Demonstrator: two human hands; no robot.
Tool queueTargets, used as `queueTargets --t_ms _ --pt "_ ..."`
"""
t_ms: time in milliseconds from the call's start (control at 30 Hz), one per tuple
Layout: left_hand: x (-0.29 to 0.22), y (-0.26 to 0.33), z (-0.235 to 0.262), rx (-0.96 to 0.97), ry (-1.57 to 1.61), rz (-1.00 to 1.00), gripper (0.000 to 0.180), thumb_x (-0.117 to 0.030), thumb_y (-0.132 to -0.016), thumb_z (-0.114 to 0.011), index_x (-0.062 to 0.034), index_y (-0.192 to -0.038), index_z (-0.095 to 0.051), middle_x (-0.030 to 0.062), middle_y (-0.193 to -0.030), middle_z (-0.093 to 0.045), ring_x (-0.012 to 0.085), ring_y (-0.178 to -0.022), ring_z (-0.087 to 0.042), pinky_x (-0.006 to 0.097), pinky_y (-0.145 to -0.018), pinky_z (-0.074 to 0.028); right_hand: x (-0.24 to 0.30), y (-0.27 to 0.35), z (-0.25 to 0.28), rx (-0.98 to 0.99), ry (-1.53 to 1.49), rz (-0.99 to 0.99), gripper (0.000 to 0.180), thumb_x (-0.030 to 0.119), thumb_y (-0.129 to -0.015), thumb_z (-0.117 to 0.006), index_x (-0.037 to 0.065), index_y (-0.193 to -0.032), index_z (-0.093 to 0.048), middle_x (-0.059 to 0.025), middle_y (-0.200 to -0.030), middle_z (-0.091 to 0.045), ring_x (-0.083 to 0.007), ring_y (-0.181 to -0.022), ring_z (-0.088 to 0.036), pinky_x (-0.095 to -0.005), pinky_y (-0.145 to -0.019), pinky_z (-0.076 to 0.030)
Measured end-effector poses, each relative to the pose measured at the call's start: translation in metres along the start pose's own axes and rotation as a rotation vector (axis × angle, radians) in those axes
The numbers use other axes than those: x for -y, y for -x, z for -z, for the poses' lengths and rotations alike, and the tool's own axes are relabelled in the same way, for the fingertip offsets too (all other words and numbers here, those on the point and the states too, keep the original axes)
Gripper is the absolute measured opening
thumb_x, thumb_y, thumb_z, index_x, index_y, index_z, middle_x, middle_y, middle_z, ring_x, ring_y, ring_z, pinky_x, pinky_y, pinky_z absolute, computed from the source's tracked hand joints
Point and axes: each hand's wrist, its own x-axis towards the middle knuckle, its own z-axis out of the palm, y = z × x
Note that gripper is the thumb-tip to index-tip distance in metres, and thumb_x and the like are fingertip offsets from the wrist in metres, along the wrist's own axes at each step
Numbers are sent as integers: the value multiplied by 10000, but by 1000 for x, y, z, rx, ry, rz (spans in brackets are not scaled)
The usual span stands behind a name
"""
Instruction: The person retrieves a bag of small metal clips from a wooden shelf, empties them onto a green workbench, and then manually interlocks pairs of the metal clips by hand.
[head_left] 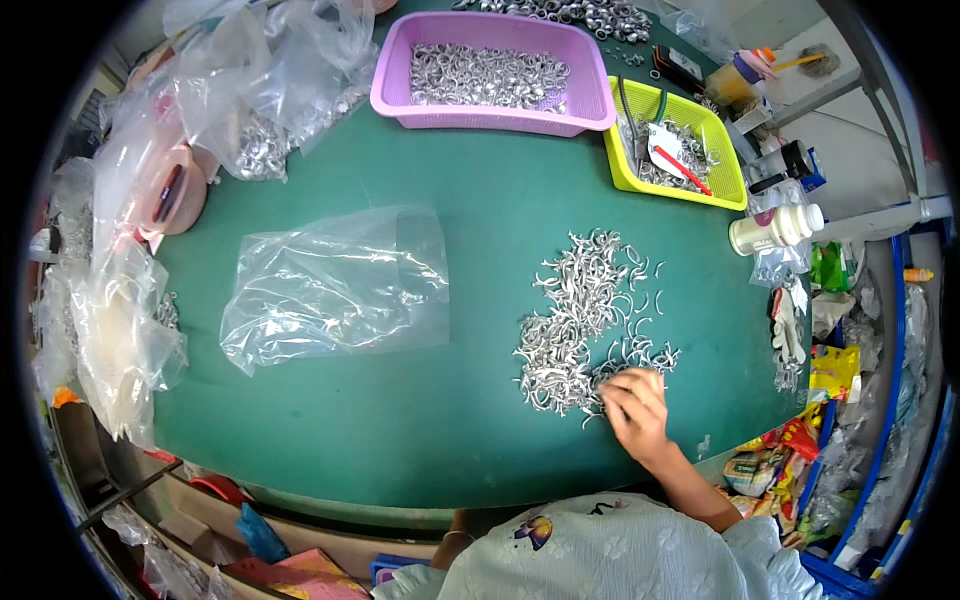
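My right hand reaches over the near edge of a pile of small curved silvery metal pieces. Its fingers are bent and bunched together, with the tips down at the pieces; whatever lies between them is too small to make out. Only a bit of my left forearm shows below the table's front edge, and the left hand itself is hidden. Left of the pile, a clear plastic bag lies flat on the green tabletop.
Along the back stand a purple basket of metal rings and a yellow-green basket with rings, pliers and a red-marked tag. Plastic bags and a pink container crowd the left side. A white bottle and gloves sit at the right edge.
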Motion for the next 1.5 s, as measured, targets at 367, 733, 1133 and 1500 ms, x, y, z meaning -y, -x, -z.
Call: queueTargets --t_ms 367,733,1133,1500 --pt "8 -47 -8 57 -187 -349 210 47 -721 -430 -8 -832 -599 133 -764 -611 195 -688 -592 291 -613 -477 1 29 16 -106 -1163 -739 130 19 -825 -526 -21 -943 -564 -40 -677 -578 -78 -621 -518 -205 -578 -407" --pt "-181 276 -32 596 -691 -1100 203 43 -801 -412 9 -944 -552 83 -717 -556 171 -665 -549 280 -630 -451 27 109 59 5 -1337 -396 58 -39 -790 -520 -16 -843 -523 -44 -661 -556 -83 -602 -526 -200 -568 -407" --pt "-176 341 -134 1015 62 -1032 199 -33 -853 -487 16 -1043 -522 30 -800 -530 31 -612 -420 164 -520 -313 35 151 83 -16 -1067 -262 78 -9 -722 -600 6 -792 -569 -21 -699 -580 -56 -591 -506 -198 -536 -353" --pt "-223 306 -156 1108 309 -616 141 -96 -842 -553 3 -942 -556 39 -755 -582 25 -587 -455 158 -444 -262 20 102 67 -1 -1120 -211 152 -37 -688 -640 -11 -835 -613 -56 -759 -593 -130 -723 -518 -239 -616 -384"
